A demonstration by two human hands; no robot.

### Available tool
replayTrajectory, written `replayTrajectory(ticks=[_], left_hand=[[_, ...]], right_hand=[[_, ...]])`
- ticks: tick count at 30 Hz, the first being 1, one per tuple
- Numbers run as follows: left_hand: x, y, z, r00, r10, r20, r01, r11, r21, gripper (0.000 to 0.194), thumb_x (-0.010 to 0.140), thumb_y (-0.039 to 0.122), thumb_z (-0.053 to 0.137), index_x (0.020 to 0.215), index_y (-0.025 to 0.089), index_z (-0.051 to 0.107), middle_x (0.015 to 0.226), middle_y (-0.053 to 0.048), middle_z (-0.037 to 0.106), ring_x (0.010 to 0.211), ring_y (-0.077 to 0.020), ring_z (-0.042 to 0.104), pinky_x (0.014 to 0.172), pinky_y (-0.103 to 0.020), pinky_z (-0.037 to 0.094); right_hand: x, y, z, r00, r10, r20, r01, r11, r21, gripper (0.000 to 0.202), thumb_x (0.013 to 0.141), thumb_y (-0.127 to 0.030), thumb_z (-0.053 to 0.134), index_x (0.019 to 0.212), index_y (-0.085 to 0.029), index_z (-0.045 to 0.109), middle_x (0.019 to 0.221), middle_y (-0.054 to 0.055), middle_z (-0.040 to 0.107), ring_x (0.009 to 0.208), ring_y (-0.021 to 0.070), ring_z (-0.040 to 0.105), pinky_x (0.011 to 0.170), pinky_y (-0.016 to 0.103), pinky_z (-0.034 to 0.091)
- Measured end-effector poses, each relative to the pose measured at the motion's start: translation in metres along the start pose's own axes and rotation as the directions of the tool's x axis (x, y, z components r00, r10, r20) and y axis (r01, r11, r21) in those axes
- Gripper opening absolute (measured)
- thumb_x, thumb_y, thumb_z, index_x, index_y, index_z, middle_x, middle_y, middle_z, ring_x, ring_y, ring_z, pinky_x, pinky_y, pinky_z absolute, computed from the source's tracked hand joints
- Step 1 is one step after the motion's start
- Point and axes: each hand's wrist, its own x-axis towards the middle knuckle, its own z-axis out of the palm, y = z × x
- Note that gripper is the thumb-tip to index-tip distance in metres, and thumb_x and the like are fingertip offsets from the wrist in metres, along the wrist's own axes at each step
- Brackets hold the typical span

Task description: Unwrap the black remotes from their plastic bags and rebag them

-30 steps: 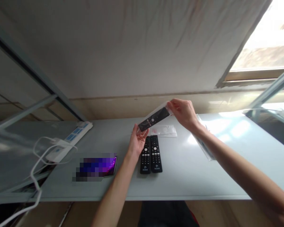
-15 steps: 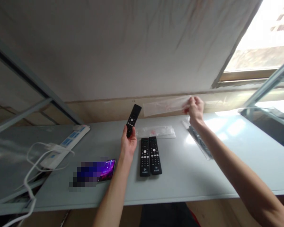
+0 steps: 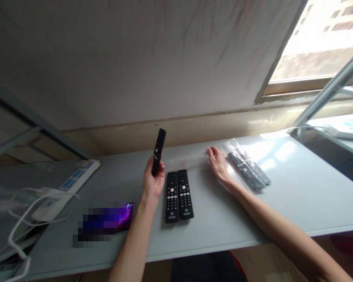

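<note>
A black remote (image 3: 159, 147) stands upright in my left hand (image 3: 153, 178), raised above the table with its face turned partly sideways. My right hand (image 3: 217, 160) is low over the back of the table, its fingers pinched on the right end of a clear plastic sleeve (image 3: 191, 158). Two more black remotes, one on the left (image 3: 172, 197) and one on the right (image 3: 185, 194), lie side by side, buttons up, between my forearms. Right of my right hand, two remotes in clear plastic (image 3: 247, 168) rest on the table.
A phone (image 3: 125, 217) lies left of my left forearm. At the left edge sits a white power strip (image 3: 67, 190) with white cables. Metal frame bars rise on both sides, and a wall runs behind the grey table (image 3: 223, 231).
My right hand has come down and left, bringing the plastic sleeve from the air to the table. The remote in my left hand has turned more upright. The view has shifted slightly right.
</note>
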Motion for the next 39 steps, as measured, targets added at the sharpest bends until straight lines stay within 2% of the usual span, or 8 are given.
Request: replayTrajectory(ticks=[4,8,14,19,23,27,33,39], left_hand=[[-0.009,-0.009,0.001,0.982,0.019,0.185,-0.059,0.975,0.212,0.039,0.076,0.022,0.097,0.101,0.021,0.067,0.081,0.003,0.077,0.065,-0.0130,0.077,0.064,-0.020,0.064],[-0.027,-0.016,0.007,0.893,-0.043,0.448,-0.194,0.861,0.470,0.048,0.071,0.030,0.101,0.095,0.022,0.060,0.094,0.001,0.076,0.066,-0.0170,0.078,0.063,-0.026,0.064],[-0.036,-0.021,0.011,0.805,-0.062,0.591,-0.414,0.655,0.632,0.036,0.090,0.051,0.084,0.086,0.019,0.069,0.094,-0.005,0.075,0.073,-0.0160,0.071,0.068,-0.025,0.056],[-0.030,-0.020,-0.001,0.683,0.022,0.730,-0.725,0.151,0.672,0.047,0.103,0.043,0.063,0.062,0.022,0.060,0.060,0.000,0.057,0.057,-0.0149,0.048,0.065,-0.029,0.040],[-0.032,-0.031,-0.009,0.582,-0.179,0.793,-0.813,-0.110,0.572,0.040,0.103,0.029,0.060,0.063,0.022,0.062,0.064,-0.003,0.063,0.055,-0.0155,0.046,0.064,-0.031,0.035],[-0.035,-0.042,-0.011,0.537,-0.294,0.791,-0.844,-0.200,0.498,0.031,0.100,0.022,0.061,0.070,0.020,0.069,0.072,-0.006,0.070,0.061,-0.0173,0.058,0.067,-0.031,0.041],[-0.033,-0.044,-0.013,0.492,-0.346,0.799,-0.867,-0.281,0.412,0.024,0.098,0.020,0.065,0.075,0.019,0.071,0.075,-0.008,0.071,0.074,-0.0224,0.066,0.076,-0.034,0.048],[-0.032,-0.045,-0.012,0.446,-0.374,0.813,-0.881,-0.343,0.325,0.026,0.100,0.018,0.065,0.074,0.018,0.069,0.075,-0.008,0.072,0.083,-0.0250,0.067,0.082,-0.038,0.049]], right_hand=[[-0.021,-0.023,-0.002,0.991,-0.068,0.117,0.062,0.997,0.056,0.057,0.096,-0.067,0.062,0.134,-0.023,0.068,0.145,0.018,0.063,0.139,0.0334,0.053,0.111,0.050,0.047],[-0.044,-0.043,0.003,0.914,-0.074,0.399,-0.008,0.980,0.200,0.060,0.103,-0.073,0.049,0.130,-0.023,0.068,0.113,0.011,0.076,0.100,0.0245,0.073,0.085,0.040,0.059],[-0.046,-0.051,-0.007,0.860,0.012,0.510,-0.149,0.962,0.229,0.055,0.098,-0.076,0.057,0.084,-0.023,0.058,0.074,0.002,0.064,0.065,0.0153,0.061,0.060,0.029,0.051],[-0.042,-0.044,-0.028,0.738,0.160,0.656,-0.236,0.971,0.028,0.057,0.085,-0.072,0.079,0.068,-0.024,0.055,0.053,-0.004,0.046,0.046,0.0106,0.039,0.041,0.026,0.027],[-0.049,-0.036,-0.027,0.666,0.202,0.718,-0.197,0.976,-0.092,0.059,0.085,-0.076,0.076,0.069,-0.020,0.065,0.053,0.000,0.056,0.046,0.0120,0.045,0.042,0.027,0.029],[-0.057,-0.029,-0.019,0.696,0.185,0.694,-0.090,0.981,-0.172,0.062,0.089,-0.077,0.070,0.067,-0.020,0.066,0.053,0.003,0.061,0.045,0.0126,0.044,0.043,0.028,0.027],[-0.060,-0.018,-0.005,0.834,0.055,0.550,0.113,0.957,-0.267,0.071,0.087,-0.082,0.067,0.050,-0.025,0.047,0.047,0.002,0.049,0.050,0.0134,0.031,0.049,0.032,0.021],[-0.076,-0.074,-0.023,0.880,-0.095,0.464,0.234,0.939,-0.251,0.065,0.095,-0.081,0.057,0.060,-0.026,0.056,0.053,0.002,0.046,0.053,0.0157,0.032,0.052,0.034,0.024]])
